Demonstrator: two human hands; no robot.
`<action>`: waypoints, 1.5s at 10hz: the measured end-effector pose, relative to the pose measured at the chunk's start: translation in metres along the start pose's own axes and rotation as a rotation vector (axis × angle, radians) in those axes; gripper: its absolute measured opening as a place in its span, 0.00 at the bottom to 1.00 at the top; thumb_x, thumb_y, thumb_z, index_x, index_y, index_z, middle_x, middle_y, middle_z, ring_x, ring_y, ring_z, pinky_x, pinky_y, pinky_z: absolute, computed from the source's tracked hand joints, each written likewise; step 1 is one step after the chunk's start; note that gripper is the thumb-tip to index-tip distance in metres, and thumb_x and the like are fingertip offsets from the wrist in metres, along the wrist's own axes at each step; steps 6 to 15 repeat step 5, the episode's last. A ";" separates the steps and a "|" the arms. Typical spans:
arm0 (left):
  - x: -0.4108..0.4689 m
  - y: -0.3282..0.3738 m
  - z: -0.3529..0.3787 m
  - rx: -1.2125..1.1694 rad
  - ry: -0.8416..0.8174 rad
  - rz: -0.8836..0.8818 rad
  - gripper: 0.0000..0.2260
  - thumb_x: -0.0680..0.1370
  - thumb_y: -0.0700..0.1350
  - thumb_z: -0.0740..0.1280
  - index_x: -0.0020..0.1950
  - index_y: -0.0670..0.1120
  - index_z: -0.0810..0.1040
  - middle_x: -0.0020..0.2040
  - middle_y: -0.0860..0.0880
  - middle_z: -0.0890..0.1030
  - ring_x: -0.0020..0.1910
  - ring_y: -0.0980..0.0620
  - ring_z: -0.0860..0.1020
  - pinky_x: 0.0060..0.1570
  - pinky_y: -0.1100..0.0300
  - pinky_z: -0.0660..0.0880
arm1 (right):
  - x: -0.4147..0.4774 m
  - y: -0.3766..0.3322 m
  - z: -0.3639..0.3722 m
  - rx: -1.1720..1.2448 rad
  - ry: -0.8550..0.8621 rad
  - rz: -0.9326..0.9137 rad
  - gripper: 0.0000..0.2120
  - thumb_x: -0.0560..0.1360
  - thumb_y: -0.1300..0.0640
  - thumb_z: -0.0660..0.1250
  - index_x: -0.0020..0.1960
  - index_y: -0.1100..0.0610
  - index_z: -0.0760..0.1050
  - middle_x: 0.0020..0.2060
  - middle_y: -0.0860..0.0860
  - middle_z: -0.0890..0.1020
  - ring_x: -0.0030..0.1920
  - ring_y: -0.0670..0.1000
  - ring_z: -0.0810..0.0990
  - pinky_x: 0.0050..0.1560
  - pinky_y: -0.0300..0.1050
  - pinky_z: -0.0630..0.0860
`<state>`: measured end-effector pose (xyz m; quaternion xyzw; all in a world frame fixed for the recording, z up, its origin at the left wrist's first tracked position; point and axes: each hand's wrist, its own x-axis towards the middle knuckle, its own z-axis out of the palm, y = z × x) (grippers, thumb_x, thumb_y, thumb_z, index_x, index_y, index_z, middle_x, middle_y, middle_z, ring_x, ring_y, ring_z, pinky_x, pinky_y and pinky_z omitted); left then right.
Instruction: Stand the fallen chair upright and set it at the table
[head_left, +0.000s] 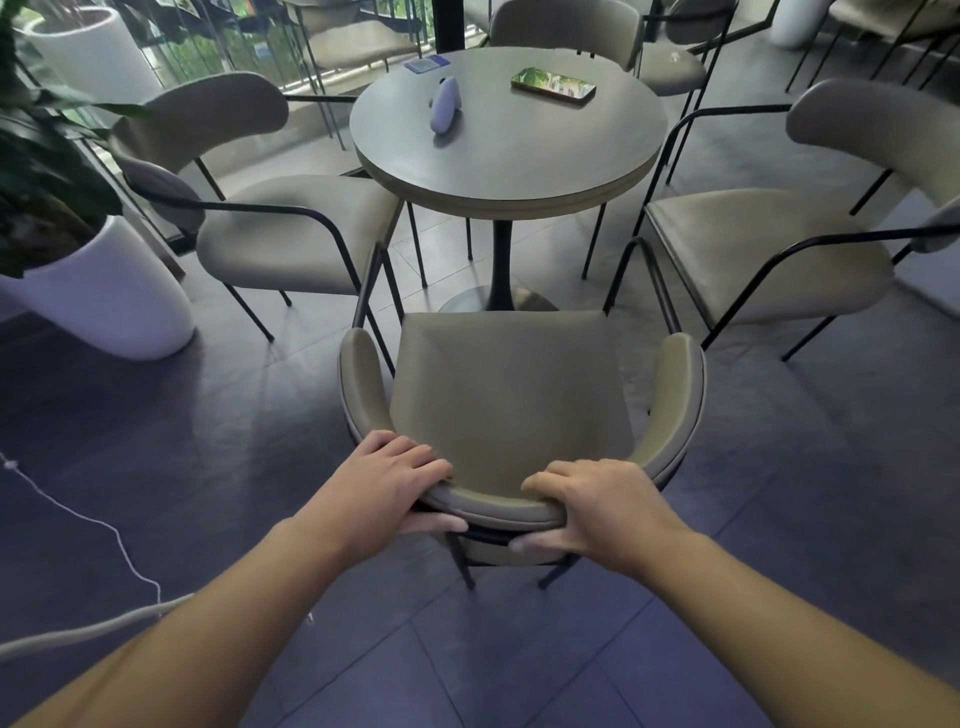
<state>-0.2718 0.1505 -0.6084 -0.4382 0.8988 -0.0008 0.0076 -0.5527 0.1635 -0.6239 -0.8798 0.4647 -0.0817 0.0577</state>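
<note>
Both hands' fingers seemingly clasp chair backrest.

Four chairs ring one table; two planters, one phone, two hands

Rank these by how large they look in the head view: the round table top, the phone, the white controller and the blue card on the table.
1. round table top
2. phone
3. white controller, close to the phone in apparent size, so this pair is unsure
4. blue card, smallest and farthest from the camera
</note>
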 end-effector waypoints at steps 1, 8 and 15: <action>0.003 0.004 -0.024 -0.070 0.025 -0.022 0.24 0.80 0.68 0.51 0.55 0.55 0.78 0.48 0.58 0.80 0.51 0.54 0.79 0.59 0.59 0.71 | 0.009 -0.011 -0.027 0.004 -0.012 0.018 0.32 0.72 0.22 0.53 0.55 0.46 0.81 0.46 0.44 0.84 0.48 0.50 0.81 0.49 0.48 0.75; 0.036 0.001 -0.264 -0.515 0.280 -0.275 0.10 0.82 0.53 0.61 0.45 0.51 0.77 0.39 0.53 0.80 0.40 0.55 0.77 0.41 0.58 0.73 | 0.056 -0.055 -0.262 0.327 0.220 0.228 0.20 0.83 0.40 0.55 0.36 0.46 0.70 0.31 0.46 0.77 0.36 0.50 0.76 0.39 0.51 0.73; 0.036 0.001 -0.264 -0.515 0.280 -0.275 0.10 0.82 0.53 0.61 0.45 0.51 0.77 0.39 0.53 0.80 0.40 0.55 0.77 0.41 0.58 0.73 | 0.056 -0.055 -0.262 0.327 0.220 0.228 0.20 0.83 0.40 0.55 0.36 0.46 0.70 0.31 0.46 0.77 0.36 0.50 0.76 0.39 0.51 0.73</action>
